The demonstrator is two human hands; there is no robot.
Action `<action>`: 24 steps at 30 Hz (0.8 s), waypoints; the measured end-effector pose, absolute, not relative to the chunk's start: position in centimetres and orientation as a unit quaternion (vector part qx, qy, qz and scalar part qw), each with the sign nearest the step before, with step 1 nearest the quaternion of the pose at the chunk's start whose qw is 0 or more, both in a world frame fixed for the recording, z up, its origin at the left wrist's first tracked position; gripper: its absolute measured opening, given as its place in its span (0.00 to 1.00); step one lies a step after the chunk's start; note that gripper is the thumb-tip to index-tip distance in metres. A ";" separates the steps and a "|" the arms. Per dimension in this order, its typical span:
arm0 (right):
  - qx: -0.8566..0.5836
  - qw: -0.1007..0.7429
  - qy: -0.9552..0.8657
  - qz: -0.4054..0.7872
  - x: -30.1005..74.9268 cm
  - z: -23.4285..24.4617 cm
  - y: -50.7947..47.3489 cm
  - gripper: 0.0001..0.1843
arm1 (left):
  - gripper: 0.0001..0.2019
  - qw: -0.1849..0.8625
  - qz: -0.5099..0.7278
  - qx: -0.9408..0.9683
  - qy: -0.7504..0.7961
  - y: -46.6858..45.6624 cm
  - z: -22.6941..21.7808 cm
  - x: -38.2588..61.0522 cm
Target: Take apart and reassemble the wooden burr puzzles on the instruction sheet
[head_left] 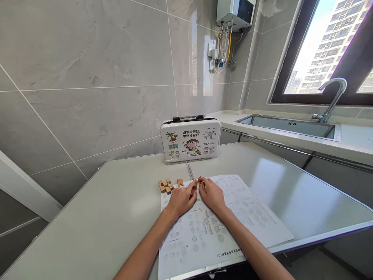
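Left hand [183,199]: near the middle of the frame, forearm rising from the bottom edge; its fingers curl inward beside the right ones. I cannot tell whether they grip a wooden piece.
Right hand [212,195]: just right of the left, thumb and fingers bent toward each other; what they may pinch is too small for me to tell.
Wooden pieces [161,186]: clustered left of centre, by the paper's far left corner.
Lone wooden block [180,181]: between that cluster and the fingertips, just beyond the left hand.
Printed paper [177,262]: under both hands, lower centre.
White case [190,142]: upright on the pale table [116,206], mid-frame, beyond the hands.
Sink [285,124]: at right, below the window.
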State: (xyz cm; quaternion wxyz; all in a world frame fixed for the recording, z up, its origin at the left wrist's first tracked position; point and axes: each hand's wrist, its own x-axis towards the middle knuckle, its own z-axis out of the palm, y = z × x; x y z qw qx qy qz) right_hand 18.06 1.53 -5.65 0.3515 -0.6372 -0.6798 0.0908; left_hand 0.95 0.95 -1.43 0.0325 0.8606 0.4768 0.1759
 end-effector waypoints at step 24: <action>-0.626 0.323 -0.708 0.048 18.1 -5.4 0.9 0.15 | 0.17 -0.004 0.153 0.843 0.516 0.9 -1.4 1.2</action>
